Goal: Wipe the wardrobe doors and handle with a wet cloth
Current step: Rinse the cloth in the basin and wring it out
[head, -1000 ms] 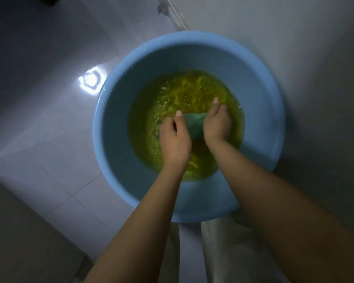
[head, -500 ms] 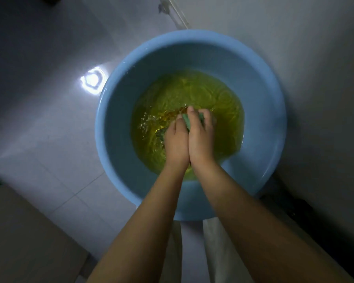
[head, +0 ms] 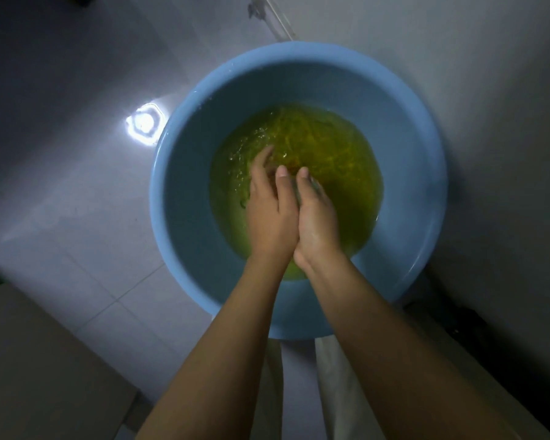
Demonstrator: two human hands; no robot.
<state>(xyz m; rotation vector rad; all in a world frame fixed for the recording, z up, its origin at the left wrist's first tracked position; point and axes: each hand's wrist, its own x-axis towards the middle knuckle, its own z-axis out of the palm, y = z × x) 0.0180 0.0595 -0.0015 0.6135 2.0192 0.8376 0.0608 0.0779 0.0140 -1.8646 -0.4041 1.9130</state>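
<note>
A round blue basin [head: 185,173] stands on the tiled floor, holding yellow-green water [head: 337,154] that ripples. My left hand [head: 269,211] and my right hand [head: 315,217] are pressed side by side in the water at the basin's middle. A thin grey-green strip of the cloth [head: 296,192] shows between them; the rest of it is hidden in my hands. No wardrobe is in view.
Pale floor tiles [head: 77,201] lie to the left with a bright lamp reflection [head: 143,123]. A brown boxy surface [head: 35,369] fills the lower left corner. A grey wall [head: 473,74] runs behind and right of the basin. My light trousers [head: 337,382] show below.
My hands, apart with the green cloth spread between them a second ago, have come together and closed around it. The water is stirred up.
</note>
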